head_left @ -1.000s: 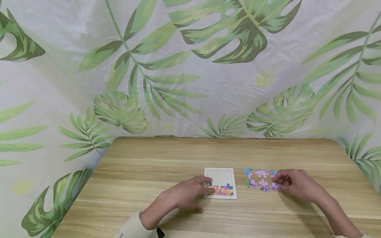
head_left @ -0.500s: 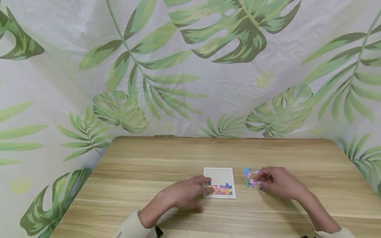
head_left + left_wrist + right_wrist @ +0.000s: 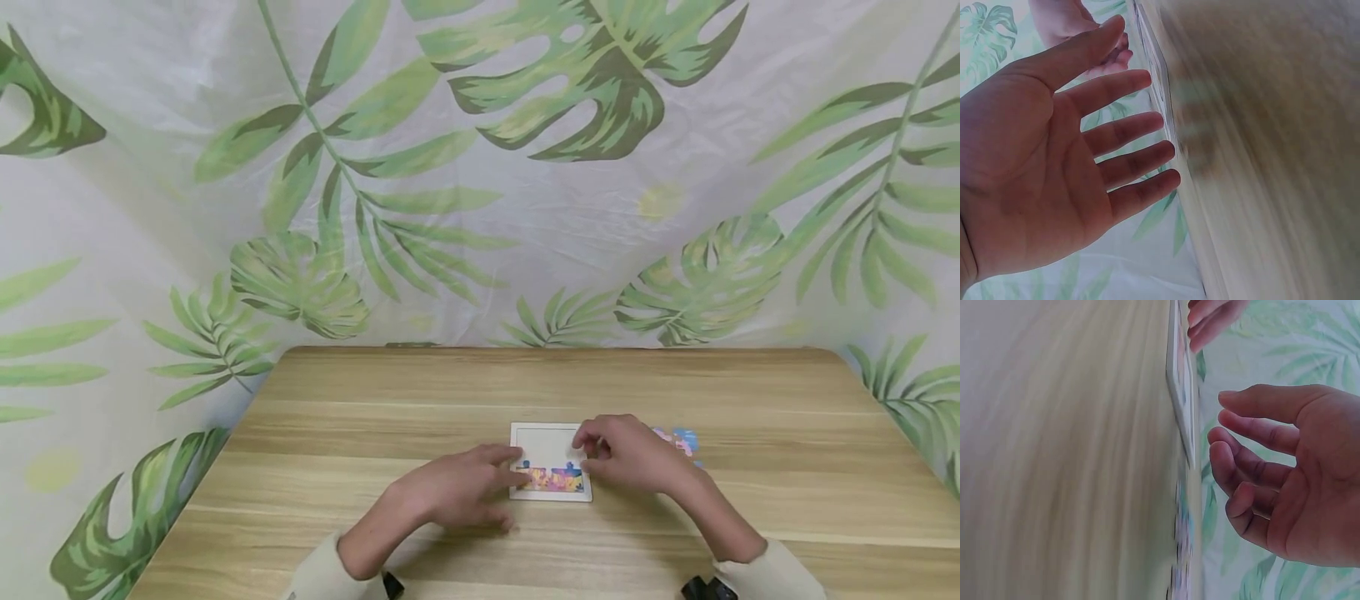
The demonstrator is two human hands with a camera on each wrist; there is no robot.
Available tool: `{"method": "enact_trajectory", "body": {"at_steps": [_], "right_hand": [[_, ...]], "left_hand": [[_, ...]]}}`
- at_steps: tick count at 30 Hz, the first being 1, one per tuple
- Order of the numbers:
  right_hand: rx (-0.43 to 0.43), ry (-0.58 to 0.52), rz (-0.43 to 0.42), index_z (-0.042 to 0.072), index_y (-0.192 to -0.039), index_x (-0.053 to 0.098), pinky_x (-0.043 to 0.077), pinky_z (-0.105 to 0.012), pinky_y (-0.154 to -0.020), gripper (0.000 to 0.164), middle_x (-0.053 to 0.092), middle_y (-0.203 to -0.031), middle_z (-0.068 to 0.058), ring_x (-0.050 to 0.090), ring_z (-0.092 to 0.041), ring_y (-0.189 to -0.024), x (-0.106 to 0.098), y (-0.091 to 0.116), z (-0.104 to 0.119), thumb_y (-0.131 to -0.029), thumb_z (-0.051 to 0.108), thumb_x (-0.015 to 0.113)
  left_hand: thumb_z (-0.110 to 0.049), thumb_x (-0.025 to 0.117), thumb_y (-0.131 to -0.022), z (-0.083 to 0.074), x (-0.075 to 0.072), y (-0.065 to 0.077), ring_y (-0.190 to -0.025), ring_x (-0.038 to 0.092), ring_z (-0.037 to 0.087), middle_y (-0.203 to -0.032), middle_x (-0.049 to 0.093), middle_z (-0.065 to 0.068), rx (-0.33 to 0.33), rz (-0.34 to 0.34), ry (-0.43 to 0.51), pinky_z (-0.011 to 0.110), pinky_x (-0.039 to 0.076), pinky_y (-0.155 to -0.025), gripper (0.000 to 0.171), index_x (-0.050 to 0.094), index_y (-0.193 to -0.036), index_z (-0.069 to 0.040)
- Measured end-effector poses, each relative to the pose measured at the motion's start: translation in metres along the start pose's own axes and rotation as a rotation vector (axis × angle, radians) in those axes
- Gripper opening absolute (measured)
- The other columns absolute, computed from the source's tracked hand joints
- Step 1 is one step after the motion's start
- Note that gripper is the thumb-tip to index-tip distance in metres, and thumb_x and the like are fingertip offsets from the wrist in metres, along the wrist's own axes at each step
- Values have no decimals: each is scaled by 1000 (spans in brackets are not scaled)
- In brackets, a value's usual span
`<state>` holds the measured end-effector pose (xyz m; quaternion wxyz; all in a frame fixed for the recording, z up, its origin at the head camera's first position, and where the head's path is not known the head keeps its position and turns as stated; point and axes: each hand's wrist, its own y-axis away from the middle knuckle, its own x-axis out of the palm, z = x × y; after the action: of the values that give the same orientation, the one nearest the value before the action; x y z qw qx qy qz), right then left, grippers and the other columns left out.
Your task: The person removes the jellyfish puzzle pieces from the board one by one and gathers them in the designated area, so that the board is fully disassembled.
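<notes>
A white square puzzle tray [image 3: 551, 425] lies on the table, with colourful pieces [image 3: 570, 479] filling its lower strip. Its upper part shows bare white. My left hand [image 3: 461, 486] has its fingers spread, fingertips at the tray's left edge; the left wrist view shows them nearly straight. Over the tray's right edge hovers my right hand [image 3: 628, 454], fingers loosely bent. In the right wrist view, a gap shows between thumb and index finger, with nothing visible in it. Loose jigsaw pieces [image 3: 684, 439] lie to the right, partly hidden behind that hand.
The wood-grain table [image 3: 375, 383] runs back to a leaf-patterned cloth [image 3: 450, 208] hanging behind it. A dark strap [image 3: 705, 588] shows at my right wrist, below the pale sleeve [image 3: 765, 575].
My right hand has moved left from above the loose pieces to the tray's right edge, uncovering pieces at the right. The left hand has stayed almost still at the tray.
</notes>
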<state>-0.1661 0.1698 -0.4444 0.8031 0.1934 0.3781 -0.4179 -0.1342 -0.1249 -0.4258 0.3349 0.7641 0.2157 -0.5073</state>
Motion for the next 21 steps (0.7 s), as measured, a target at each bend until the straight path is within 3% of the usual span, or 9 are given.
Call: {"method": "enact_trajectory", "body": {"at_steps": [12, 21], "right_hand": [[-15, -40, 83, 7, -112, 76, 52, -24, -70, 21, 73, -102, -3, 58, -3, -74, 22, -24, 27, -92, 6, 81], [-38, -31, 93, 7, -112, 76, 51, -23, -69, 26, 74, -103, -5, 58, -5, -75, 30, -34, 40, -88, 2, 83]], "left_hand": [[-45, 76, -99, 7, 8, 24, -153, 49, 27, -170, 45, 6, 4, -33, 25, 46, 51, -117, 55, 65, -150, -27], [-46, 77, -99, 10, 7, 27, -150, 52, 25, -168, 47, 5, 22, -42, 49, 45, 54, -113, 52, 68, -146, -26]]}}
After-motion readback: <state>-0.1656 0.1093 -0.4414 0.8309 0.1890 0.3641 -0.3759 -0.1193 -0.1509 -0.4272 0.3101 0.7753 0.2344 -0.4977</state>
